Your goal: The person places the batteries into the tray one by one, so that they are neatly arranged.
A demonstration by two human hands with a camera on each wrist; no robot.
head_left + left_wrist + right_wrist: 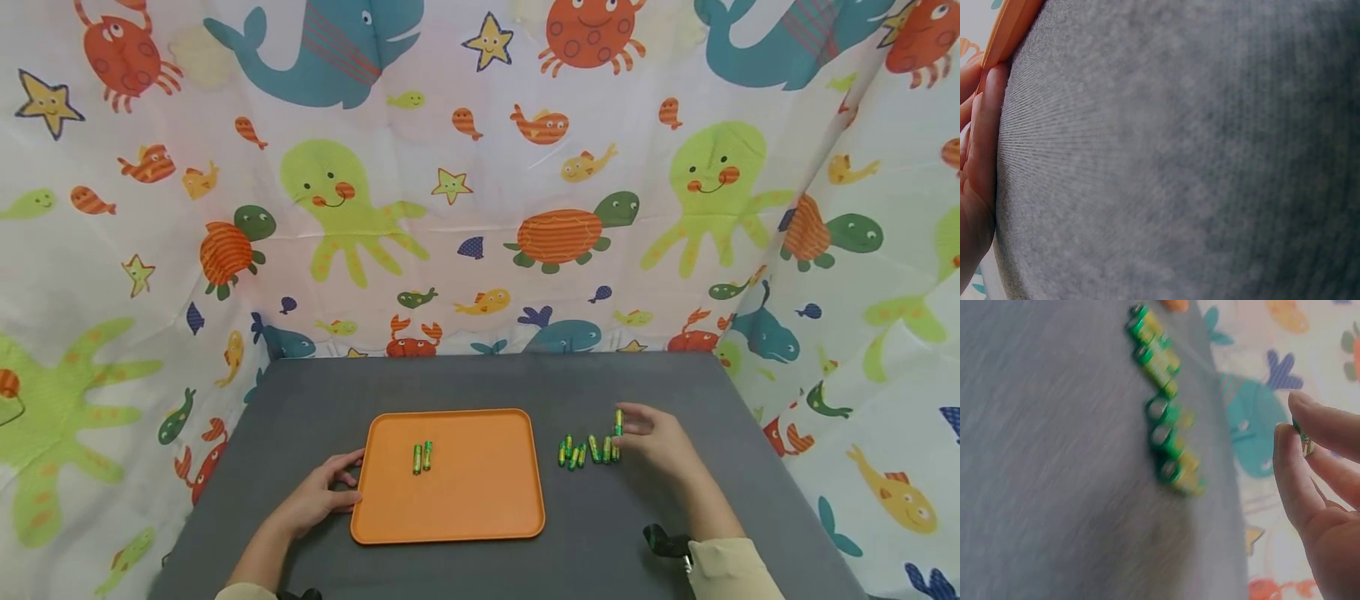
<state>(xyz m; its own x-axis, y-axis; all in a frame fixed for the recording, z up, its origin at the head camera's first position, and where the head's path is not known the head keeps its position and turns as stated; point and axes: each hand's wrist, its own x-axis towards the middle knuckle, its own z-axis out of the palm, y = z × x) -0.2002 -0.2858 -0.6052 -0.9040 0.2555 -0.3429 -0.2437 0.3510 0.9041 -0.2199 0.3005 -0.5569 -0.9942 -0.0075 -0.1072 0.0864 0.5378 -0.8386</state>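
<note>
My right hand (pixel 662 442) pinches a green and yellow battery (pixel 618 421) between thumb and fingertips, raised over the right end of a group of batteries. In the right wrist view most of that held battery (pixel 1302 439) is hidden by the fingers. The loose batteries (pixel 573 457) lie on the table right of the tray, several of them side by side. Two more batteries (pixel 422 458) lie parallel on the orange tray (pixel 457 508), left of its middle. At the tray's left edge my left hand (pixel 318 494) rests, thumb and fingertips touching the rim.
The grey table (pixel 442 383) carries the tray and batteries. A white curtain (pixel 465 225) printed with sea animals hangs behind and along both sides. A black strap (pixel 666 543) sits at the right wrist, by a beige sleeve (pixel 731 571).
</note>
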